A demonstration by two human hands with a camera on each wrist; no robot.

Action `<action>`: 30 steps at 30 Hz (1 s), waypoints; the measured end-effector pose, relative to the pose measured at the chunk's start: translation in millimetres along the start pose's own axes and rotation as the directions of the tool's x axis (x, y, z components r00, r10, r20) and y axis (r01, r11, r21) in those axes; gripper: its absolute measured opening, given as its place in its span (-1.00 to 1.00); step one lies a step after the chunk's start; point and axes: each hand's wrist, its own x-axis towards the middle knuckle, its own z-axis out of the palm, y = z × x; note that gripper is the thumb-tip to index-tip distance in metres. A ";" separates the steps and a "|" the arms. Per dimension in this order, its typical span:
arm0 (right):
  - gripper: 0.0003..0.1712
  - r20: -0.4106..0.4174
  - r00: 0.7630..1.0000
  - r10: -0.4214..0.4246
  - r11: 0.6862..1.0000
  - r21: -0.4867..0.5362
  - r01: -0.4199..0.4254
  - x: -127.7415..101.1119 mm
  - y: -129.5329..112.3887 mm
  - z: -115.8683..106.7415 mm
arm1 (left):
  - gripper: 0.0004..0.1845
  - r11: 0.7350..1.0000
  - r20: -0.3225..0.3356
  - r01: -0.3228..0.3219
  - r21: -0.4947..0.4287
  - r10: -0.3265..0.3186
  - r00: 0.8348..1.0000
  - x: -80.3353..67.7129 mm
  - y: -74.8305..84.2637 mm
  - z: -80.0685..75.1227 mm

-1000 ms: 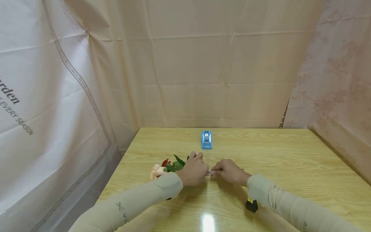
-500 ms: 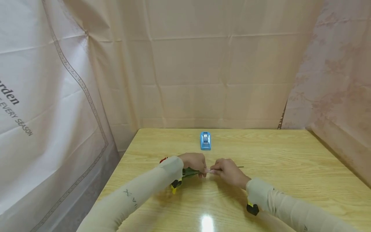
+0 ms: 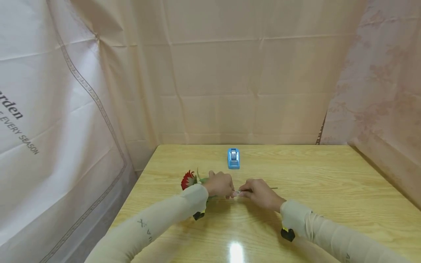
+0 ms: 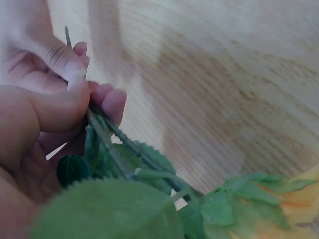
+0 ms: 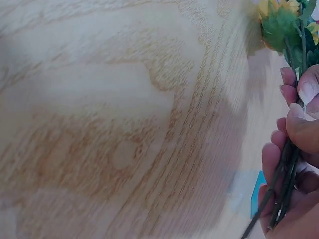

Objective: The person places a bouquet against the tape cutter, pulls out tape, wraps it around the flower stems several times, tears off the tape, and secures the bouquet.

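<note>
Both hands hold a bunch of artificial flowers by its thin green stems (image 5: 285,189). My left hand (image 3: 219,183) pinches the stems just below the leaves (image 4: 107,209); my right hand (image 3: 261,193) grips them farther down, thumb close to the left thumb. A small shiny spot, like clear tape (image 3: 238,191), shows where the fingertips meet. Left of the left hand, a red flower (image 3: 188,180) sticks out, while a yellow-orange bloom (image 4: 301,201) shows in the left wrist view. One stem end (image 3: 274,188) pokes out past the right hand. Fingers and sleeve hide much of the bunch.
A blue tape dispenser (image 3: 233,159) stands on the wooden table (image 3: 312,171), beyond the hands. Pale cloth curtains (image 3: 213,73) hang behind the table and along both sides. Dark wrist devices (image 3: 287,234) hang below the sleeves.
The left hand has turned over and back, rolling the bunch. The peach rose seen earlier has gone from view, and the red flower now shows larger. The right hand has hardly moved.
</note>
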 end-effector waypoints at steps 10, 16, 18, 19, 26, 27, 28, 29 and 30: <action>-0.67 0.171 0.978 0.118 0.985 0.107 -0.137 3.3 4.9 -6.2 | -0.79 0.939 -0.170 -0.062 0.338 0.126 0.977 0.7 3.0 16.9; -0.63 0.243 0.949 0.200 0.954 0.173 -0.245 3.9 4.1 -9.5 | -0.70 0.842 -0.227 -0.091 0.532 0.245 0.943 -5.3 5.9 22.5; -0.63 0.261 0.939 0.224 0.940 0.195 -0.278 3.5 2.9 -10.9 | -0.67 0.819 -0.228 -0.091 0.567 0.262 0.938 -7.2 7.8 22.7; -0.63 0.265 0.935 0.234 0.935 0.202 -0.291 3.5 2.1 -11.6 | -0.65 0.809 -0.228 -0.090 0.581 0.268 0.936 -7.9 8.6 22.6; -0.75 0.211 0.931 0.299 0.910 0.230 -0.345 3.2 -0.6 -13.6 | -0.56 0.785 -0.249 -0.079 0.615 0.288 0.925 -7.7 9.8 24.4; -0.76 0.203 0.929 0.309 0.907 0.232 -0.352 3.4 -0.5 -13.4 | -0.55 0.782 -0.249 -0.078 0.618 0.289 0.924 -7.6 10.0 24.4; -0.77 0.197 0.928 0.317 0.903 0.238 -0.359 3.5 -0.7 -13.5 | -0.54 0.781 -0.247 -0.077 0.620 0.288 0.925 -7.5 10.3 24.3; -0.77 0.190 0.927 0.324 0.901 0.237 -0.364 3.6 -0.5 -13.3 | -0.55 0.781 -0.244 -0.076 0.620 0.284 0.927 -7.1 10.8 24.1; -0.78 0.184 0.924 0.336 0.895 0.243 -0.374 3.7 -0.5 -13.1 | -0.56 0.781 -0.241 -0.075 0.620 0.280 0.929 -7.0 11.4 23.6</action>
